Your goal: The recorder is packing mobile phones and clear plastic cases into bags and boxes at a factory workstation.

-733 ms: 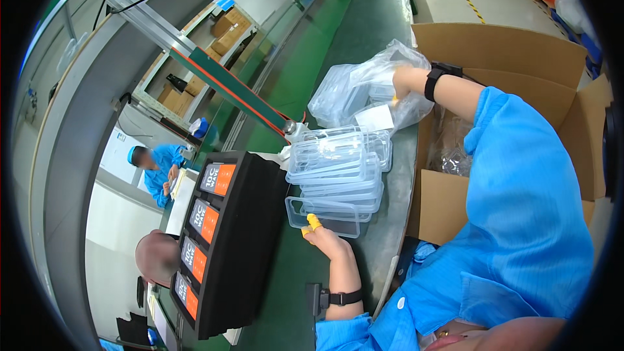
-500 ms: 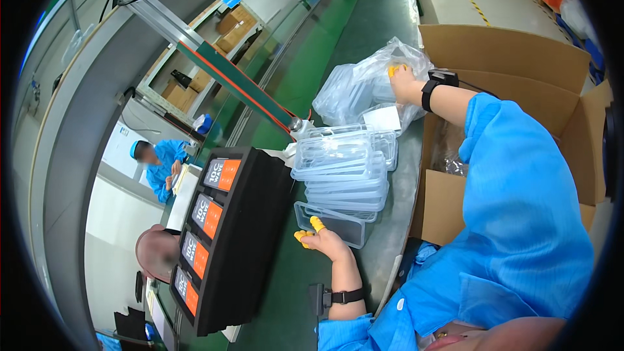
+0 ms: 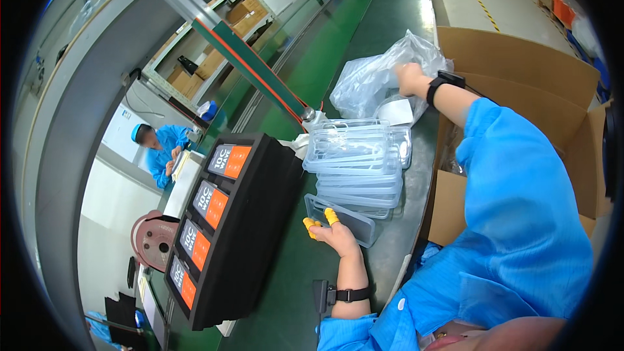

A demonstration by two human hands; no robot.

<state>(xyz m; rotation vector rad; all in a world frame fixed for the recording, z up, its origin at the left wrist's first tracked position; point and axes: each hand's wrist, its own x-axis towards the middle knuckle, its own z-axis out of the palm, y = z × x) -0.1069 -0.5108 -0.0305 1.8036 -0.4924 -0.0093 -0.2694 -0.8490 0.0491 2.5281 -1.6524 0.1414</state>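
My right hand point(image 3: 412, 80) is closed on a crumpled clear plastic bag point(image 3: 370, 75) at the far end of the stack, its fingertips hidden by the hand and the folds. A white label point(image 3: 395, 112) shows on the bag's near side. Below it lie several clear plastic boxes point(image 3: 354, 149), shallow and rectangular, piled on one another. One clear plastic tray point(image 3: 354, 224) leans at the pile's near end. My left hand point(image 3: 338, 237) is beside that tray, thumb and fingers apart, yellow finger cots on the tips; whether it touches the tray is unclear.
A black display stand point(image 3: 244, 234) with orange-and-grey panels stands left of the boxes on the green bench point(image 3: 286, 286). An open cardboard carton point(image 3: 513, 58) is on the right. A green post point(image 3: 250, 68) rises behind. A co-worker point(image 3: 162, 149) sits across the bench.
The bag has crumpled and lost the boxlike bulk it showed on its left. My right hand's yellow fingertips have turned out of sight. The view has shifted slightly; my left hand stays by the tray.
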